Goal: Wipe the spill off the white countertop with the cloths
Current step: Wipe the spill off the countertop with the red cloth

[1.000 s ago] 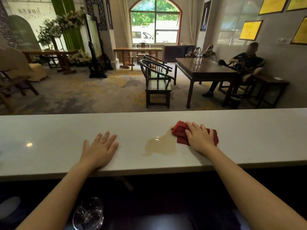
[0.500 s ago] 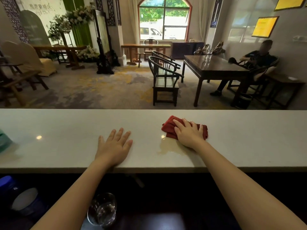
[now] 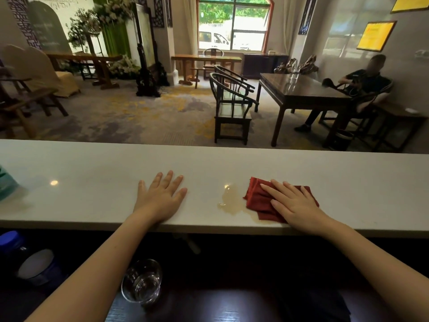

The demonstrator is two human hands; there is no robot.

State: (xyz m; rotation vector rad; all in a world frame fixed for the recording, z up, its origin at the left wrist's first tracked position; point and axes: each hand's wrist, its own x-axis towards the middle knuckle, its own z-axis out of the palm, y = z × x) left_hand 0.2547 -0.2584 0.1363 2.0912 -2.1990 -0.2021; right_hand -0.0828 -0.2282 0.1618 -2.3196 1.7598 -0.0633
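A pale brown spill (image 3: pixel 231 201) lies on the white countertop (image 3: pixel 92 182), near its front edge. Just right of the puddle sits a crumpled red cloth (image 3: pixel 255 198), its left edge touching the liquid. My right hand (image 3: pixel 292 203) presses flat on that cloth, fingers pointing left toward the spill. My left hand (image 3: pixel 162 196) rests palm down on the bare counter to the left of the spill, fingers spread, holding nothing.
Below the counter on a dark shelf stand a clear glass (image 3: pixel 141 283) and blue-lidded jars (image 3: pixel 37 266). A green object (image 3: pixel 5 184) pokes in at the counter's left end. Beyond the counter are chairs, tables and a seated person.
My right hand slid the red cloth left into the spill, then back toward the counter's front edge. The puddle is smaller now. My left hand stayed flat on the counter.
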